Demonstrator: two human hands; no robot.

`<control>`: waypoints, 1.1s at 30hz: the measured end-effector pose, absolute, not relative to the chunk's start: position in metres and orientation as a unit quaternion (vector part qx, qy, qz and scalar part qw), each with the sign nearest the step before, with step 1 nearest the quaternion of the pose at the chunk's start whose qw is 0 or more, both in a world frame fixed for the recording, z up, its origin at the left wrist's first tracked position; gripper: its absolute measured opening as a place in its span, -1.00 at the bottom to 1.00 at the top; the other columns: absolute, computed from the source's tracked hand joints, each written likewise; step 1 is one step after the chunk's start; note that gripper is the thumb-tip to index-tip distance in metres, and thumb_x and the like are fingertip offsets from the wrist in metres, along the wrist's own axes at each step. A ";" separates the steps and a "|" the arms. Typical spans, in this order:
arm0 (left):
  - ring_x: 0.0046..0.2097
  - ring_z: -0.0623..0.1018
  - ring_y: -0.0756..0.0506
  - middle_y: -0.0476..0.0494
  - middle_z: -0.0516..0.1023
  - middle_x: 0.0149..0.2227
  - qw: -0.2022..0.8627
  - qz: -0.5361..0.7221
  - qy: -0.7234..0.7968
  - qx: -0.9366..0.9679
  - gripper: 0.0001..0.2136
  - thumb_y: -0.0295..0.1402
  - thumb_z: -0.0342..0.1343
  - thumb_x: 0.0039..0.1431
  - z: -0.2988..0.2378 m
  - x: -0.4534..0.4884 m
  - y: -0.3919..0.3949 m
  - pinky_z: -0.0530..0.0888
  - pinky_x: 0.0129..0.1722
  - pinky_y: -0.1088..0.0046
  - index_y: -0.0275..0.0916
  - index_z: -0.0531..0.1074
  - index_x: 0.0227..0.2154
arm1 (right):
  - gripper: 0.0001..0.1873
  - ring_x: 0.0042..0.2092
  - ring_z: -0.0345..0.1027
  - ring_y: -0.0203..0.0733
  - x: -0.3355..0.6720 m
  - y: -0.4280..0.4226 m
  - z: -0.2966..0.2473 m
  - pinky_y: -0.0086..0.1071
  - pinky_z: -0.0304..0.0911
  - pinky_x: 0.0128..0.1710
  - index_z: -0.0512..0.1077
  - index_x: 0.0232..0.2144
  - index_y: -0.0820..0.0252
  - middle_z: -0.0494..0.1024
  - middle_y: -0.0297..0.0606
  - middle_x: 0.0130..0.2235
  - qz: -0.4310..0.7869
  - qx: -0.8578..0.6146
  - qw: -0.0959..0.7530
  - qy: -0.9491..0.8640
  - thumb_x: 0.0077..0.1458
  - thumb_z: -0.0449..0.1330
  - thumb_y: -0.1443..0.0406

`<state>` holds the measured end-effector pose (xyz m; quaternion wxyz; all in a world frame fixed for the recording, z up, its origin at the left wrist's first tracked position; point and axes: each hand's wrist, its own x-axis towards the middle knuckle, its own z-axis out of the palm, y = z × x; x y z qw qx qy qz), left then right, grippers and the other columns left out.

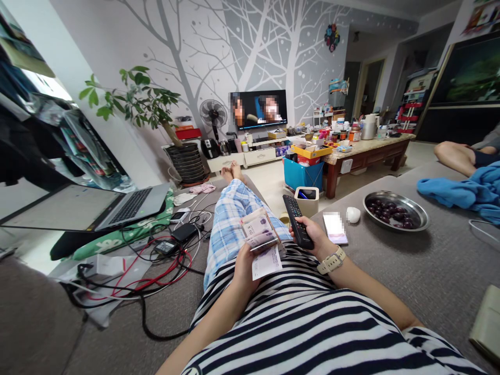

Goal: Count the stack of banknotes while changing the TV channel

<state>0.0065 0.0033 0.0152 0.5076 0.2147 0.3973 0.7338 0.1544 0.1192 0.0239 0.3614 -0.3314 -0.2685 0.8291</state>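
My left hand (pixel 244 263) is closed on a fanned bundle of banknotes (pixel 258 229), held above my lap. One pale note (pixel 267 262) sticks out below the rest, toward my striped shirt. In my right hand (pixel 314 235) is a black remote control (pixel 294 216), its buttons facing up and its far end pointed toward the television (pixel 258 109). Just right of that hand, a phone (pixel 335 229) with a bright screen lies on the sofa, and a small white rounded object (pixel 353 214) sits beyond it.
A steel bowl of dark round fruit (pixel 394 212) stands on the sofa at right, near a blue cloth (pixel 457 185) and another person's bent leg (pixel 455 156). On the left are a laptop (pixel 133 205) and tangled cables (pixel 172 271). Farther off stands a cluttered table (pixel 375 145).
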 end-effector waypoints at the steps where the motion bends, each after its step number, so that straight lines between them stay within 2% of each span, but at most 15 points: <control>1: -0.15 0.73 -0.30 -0.22 0.75 -0.22 0.510 0.731 0.398 0.215 -0.55 -0.31 0.40 -0.04 0.017 0.007 0.003 0.63 0.02 0.14 -0.29 0.64 -0.03 | -0.71 -0.62 0.38 -0.28 0.154 0.120 0.022 -0.52 0.30 -0.66 0.41 -0.40 0.27 0.51 -0.25 -0.60 0.832 -0.325 0.360 -0.268 0.37 0.02 0.35; 9: -0.12 0.73 -0.31 -0.22 0.75 -0.21 0.498 0.728 0.416 0.222 -0.55 -0.27 0.38 -0.02 0.018 0.007 0.001 0.61 0.05 0.14 -0.29 0.63 -0.02 | -0.76 -0.62 0.40 -0.27 0.153 0.126 0.013 -0.52 0.31 -0.67 0.41 -0.39 0.26 0.51 -0.25 -0.60 0.836 -0.317 0.357 -0.270 0.34 0.07 0.34; 18: -0.15 0.73 -0.29 -0.23 0.75 -0.20 0.522 0.719 0.408 0.213 -0.58 -0.27 0.37 0.00 0.017 0.003 0.003 0.62 0.01 0.18 -0.28 0.63 -0.04 | -0.71 -0.63 0.38 -0.29 0.153 0.121 0.020 -0.53 0.28 -0.67 0.40 -0.40 0.24 0.50 -0.27 -0.61 0.834 -0.329 0.354 -0.268 0.37 0.01 0.34; 21: -0.16 0.73 -0.28 -0.22 0.75 -0.22 0.523 0.721 0.406 0.206 -0.63 -0.29 0.37 -0.03 0.016 0.003 0.004 0.62 -0.01 0.19 -0.27 0.64 -0.11 | -0.70 -0.63 0.38 -0.30 0.151 0.121 0.019 -0.54 0.27 -0.67 0.40 -0.41 0.25 0.50 -0.27 -0.61 0.824 -0.340 0.360 -0.277 0.38 0.00 0.34; 24: -0.18 0.73 -0.30 -0.19 0.74 -0.28 0.520 0.723 0.414 0.191 -0.71 -0.30 0.37 -0.06 0.013 0.001 0.006 0.63 -0.01 0.16 -0.25 0.65 -0.22 | -0.71 -0.61 0.41 -0.29 0.159 0.124 0.011 -0.53 0.29 -0.65 0.40 -0.40 0.23 0.53 -0.24 -0.59 0.809 -0.345 0.364 -0.307 0.37 0.07 0.26; 26: -0.15 0.73 -0.32 -0.20 0.74 -0.27 0.526 0.718 0.414 0.193 -0.71 -0.29 0.36 -0.05 0.011 0.000 0.007 0.63 0.01 0.13 -0.25 0.65 -0.23 | -0.72 -0.59 0.43 -0.26 0.175 0.126 -0.003 -0.49 0.32 -0.63 0.39 -0.39 0.20 0.55 -0.24 -0.57 0.785 -0.347 0.370 -0.356 0.32 0.16 0.16; 29: -0.11 0.72 -0.34 -0.24 0.75 -0.23 0.539 0.709 0.405 0.205 -0.67 -0.27 0.36 -0.03 0.009 -0.001 0.008 0.62 0.02 0.10 -0.26 0.65 -0.16 | -0.74 -0.60 0.42 -0.21 0.222 0.128 -0.033 -0.44 0.30 -0.63 0.37 -0.30 0.12 0.59 -0.30 -0.53 0.704 -0.360 0.384 -0.477 0.14 0.32 0.11; 33: -0.14 0.72 -0.34 -0.25 0.75 -0.21 0.540 0.709 0.400 0.214 -0.61 -0.29 0.40 -0.06 0.009 0.002 0.010 0.64 -0.02 0.11 -0.27 0.65 -0.12 | -0.61 -0.53 0.48 -0.12 0.317 0.132 -0.084 -0.31 0.38 -0.51 0.41 -0.17 0.10 0.62 -0.28 -0.47 0.597 -0.465 0.361 -0.545 -0.01 0.34 0.09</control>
